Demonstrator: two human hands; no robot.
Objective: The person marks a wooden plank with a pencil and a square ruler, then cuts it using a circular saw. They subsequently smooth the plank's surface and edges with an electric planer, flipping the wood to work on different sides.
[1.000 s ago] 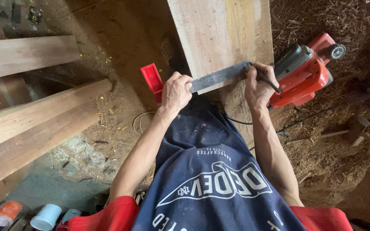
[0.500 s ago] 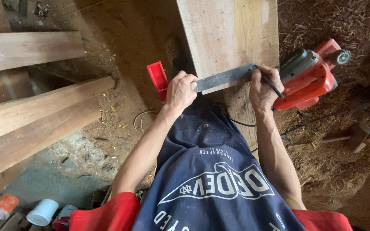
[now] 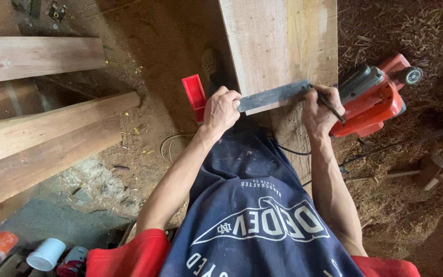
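A wide pale wooden board (image 3: 278, 46) runs away from me across the middle. A flat grey metal square (image 3: 275, 96) lies across its near end. My left hand (image 3: 221, 109) presses down on the left end of the square, where its red stock (image 3: 195, 95) hangs over the board's edge. My right hand (image 3: 320, 113) grips a dark pencil (image 3: 329, 106), its tip touching the board at the square's right end.
An orange-red power saw (image 3: 375, 100) rests just right of my right hand, its black cord (image 3: 293, 150) trailing under my arm. Long planks (image 3: 42, 133) lie at the left on a sawdust floor. Cans and cups (image 3: 47, 254) sit bottom left. A small wooden stand (image 3: 431, 172) is at the right.
The view shifts slightly, so the board and hands drift right in frame. Both hands stay on the square and pencil, in much the same place on the board.
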